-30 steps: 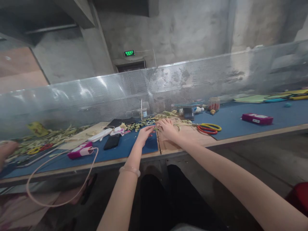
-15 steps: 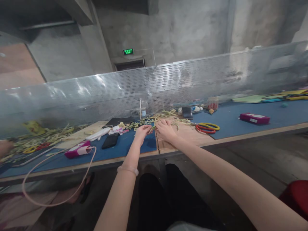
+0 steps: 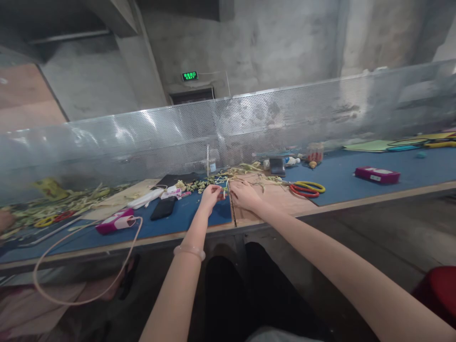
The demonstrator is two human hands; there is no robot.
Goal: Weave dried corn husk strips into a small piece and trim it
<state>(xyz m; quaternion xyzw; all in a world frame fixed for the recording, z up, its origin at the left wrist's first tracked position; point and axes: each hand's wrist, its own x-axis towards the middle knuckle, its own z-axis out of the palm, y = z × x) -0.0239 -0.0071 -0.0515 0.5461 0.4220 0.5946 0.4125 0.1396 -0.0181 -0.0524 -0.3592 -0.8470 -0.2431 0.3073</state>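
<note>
Above the seam between a blue mat and a brown board, my left hand (image 3: 211, 195) pinches a small green strip piece (image 3: 225, 191) between thumb and fingertips. Close by on the right, my right hand (image 3: 245, 194) is curled over the edge of the brown board (image 3: 281, 202), its fingertips beside the piece. What those fingers hold, if anything, is hidden. Pale green strips (image 3: 245, 169) lie loose just beyond both hands. A cluster of small knotted green pieces (image 3: 204, 185) sits behind my left hand.
Scissors with red and yellow handles (image 3: 307, 189) lie right of my hands. To the left are a black phone (image 3: 164, 208) and a magenta box (image 3: 113, 222) with a looping cable. A perforated metal screen (image 3: 245, 123) backs the table. Another person's hand (image 3: 6, 219) shows far left.
My left hand has turned slightly, and the green piece now stands more upright at its fingertips. My right hand's fingers have flattened a little. The other person's hand has shifted left.
</note>
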